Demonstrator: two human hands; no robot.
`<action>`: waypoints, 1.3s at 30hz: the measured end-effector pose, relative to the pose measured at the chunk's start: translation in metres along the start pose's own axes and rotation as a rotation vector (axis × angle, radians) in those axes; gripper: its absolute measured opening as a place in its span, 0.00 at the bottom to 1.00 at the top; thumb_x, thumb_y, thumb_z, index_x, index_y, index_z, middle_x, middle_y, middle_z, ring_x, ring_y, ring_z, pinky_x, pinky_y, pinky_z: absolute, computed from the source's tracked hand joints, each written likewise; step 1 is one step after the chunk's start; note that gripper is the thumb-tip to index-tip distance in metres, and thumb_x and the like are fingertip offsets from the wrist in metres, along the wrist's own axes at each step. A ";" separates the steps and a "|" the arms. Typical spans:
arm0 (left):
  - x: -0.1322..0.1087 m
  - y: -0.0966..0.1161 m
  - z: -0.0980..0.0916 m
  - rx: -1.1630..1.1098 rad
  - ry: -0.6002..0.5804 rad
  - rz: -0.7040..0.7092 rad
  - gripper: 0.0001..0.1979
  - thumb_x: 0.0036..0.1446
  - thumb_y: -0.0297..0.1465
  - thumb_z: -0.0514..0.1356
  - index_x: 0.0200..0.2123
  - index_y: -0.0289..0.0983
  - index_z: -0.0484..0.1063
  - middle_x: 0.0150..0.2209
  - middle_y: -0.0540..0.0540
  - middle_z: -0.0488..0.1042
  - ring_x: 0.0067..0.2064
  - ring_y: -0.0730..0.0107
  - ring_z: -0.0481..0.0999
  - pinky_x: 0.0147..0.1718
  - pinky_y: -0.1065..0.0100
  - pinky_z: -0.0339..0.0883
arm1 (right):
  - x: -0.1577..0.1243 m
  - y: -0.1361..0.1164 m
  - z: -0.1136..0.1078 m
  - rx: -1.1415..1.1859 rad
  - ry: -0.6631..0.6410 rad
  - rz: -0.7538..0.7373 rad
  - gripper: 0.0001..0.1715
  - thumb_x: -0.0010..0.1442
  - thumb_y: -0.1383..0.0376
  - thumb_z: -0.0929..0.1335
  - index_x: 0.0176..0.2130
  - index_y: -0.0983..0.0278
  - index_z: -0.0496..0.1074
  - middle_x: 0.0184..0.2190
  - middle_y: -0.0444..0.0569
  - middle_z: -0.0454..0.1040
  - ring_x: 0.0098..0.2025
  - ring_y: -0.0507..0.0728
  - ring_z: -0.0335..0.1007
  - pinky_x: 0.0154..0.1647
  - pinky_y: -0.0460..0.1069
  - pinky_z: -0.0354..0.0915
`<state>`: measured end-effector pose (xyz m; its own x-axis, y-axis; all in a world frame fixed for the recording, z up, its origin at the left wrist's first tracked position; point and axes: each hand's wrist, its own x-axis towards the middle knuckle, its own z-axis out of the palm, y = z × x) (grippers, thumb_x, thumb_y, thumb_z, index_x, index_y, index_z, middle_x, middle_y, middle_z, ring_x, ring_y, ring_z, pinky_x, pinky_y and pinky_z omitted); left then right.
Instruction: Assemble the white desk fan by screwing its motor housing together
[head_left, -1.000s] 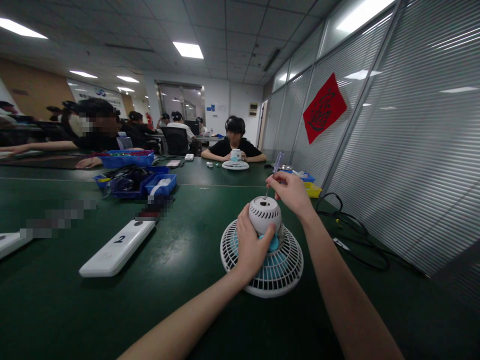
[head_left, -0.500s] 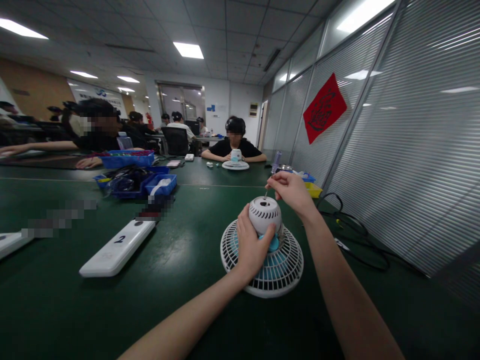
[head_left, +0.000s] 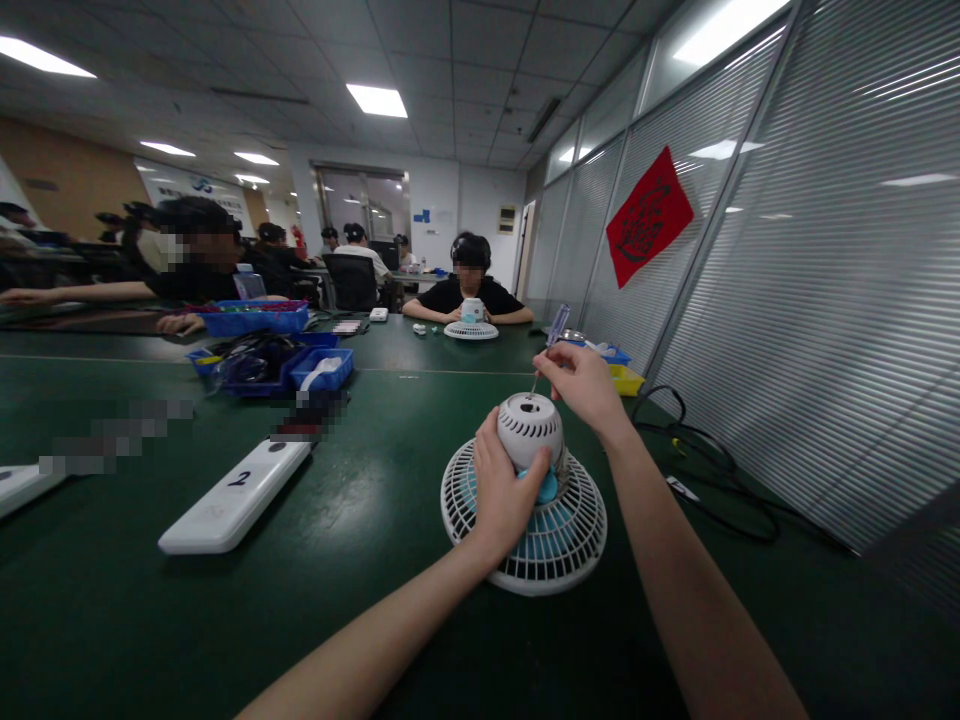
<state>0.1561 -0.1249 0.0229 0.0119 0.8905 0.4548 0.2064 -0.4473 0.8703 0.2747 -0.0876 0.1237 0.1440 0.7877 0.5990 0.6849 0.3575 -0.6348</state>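
A fan (head_left: pixel 570 545) with a white grille and blue blades lies face down on the green table (head_left: pixel 360 620). Its round white motor housing (head_left: pixel 529 430) points up and has a dark hole in the top. My left hand (head_left: pixel 504 490) is wrapped round the housing's left and near side, thumb on the near face. Above the housing, my right hand (head_left: pixel 579 378) pinches a screwdriver (head_left: pixel 557 325) with a clear handle. Its thin shaft slants down, and the tip meets the housing top beside the hole.
White power bank (head_left: pixel 236 495) marked 2 lies at left. Blue trays (head_left: pixel 322 370) with cables stand beyond it. A yellow tray (head_left: pixel 625 380) and black cables (head_left: pixel 720 460) are at right. A person (head_left: pixel 469 285) sits opposite behind another fan (head_left: pixel 471 330); another person (head_left: pixel 199 250) is at left.
The screwdriver handle has tilted to the right, and my right hand has shifted very slightly. My left hand and the fan have stayed in place.
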 end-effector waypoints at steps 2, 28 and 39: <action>0.000 0.000 0.000 0.002 -0.004 0.000 0.32 0.53 0.36 0.57 0.59 0.34 0.50 0.60 0.35 0.58 0.63 0.55 0.56 0.62 0.54 0.46 | 0.000 0.000 0.000 0.021 0.000 0.011 0.11 0.55 0.60 0.67 0.27 0.65 0.69 0.25 0.48 0.75 0.16 0.48 0.61 0.18 0.45 0.59; 0.001 -0.001 0.001 -0.006 -0.002 -0.004 0.33 0.52 0.36 0.57 0.59 0.33 0.50 0.59 0.35 0.58 0.63 0.55 0.56 0.62 0.54 0.46 | 0.001 -0.001 -0.001 0.050 -0.056 0.024 0.10 0.58 0.63 0.64 0.31 0.67 0.71 0.30 0.49 0.77 0.15 0.46 0.61 0.19 0.44 0.60; 0.000 0.000 0.000 -0.014 0.003 -0.009 0.33 0.52 0.36 0.58 0.59 0.35 0.51 0.59 0.36 0.58 0.63 0.54 0.56 0.62 0.52 0.46 | 0.000 0.001 0.001 0.097 -0.041 0.034 0.11 0.54 0.59 0.68 0.29 0.65 0.68 0.25 0.48 0.75 0.20 0.50 0.65 0.16 0.44 0.59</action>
<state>0.1561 -0.1246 0.0233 0.0067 0.8943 0.4474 0.1929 -0.4402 0.8770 0.2746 -0.0872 0.1230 0.1349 0.8193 0.5572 0.6073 0.3760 -0.6998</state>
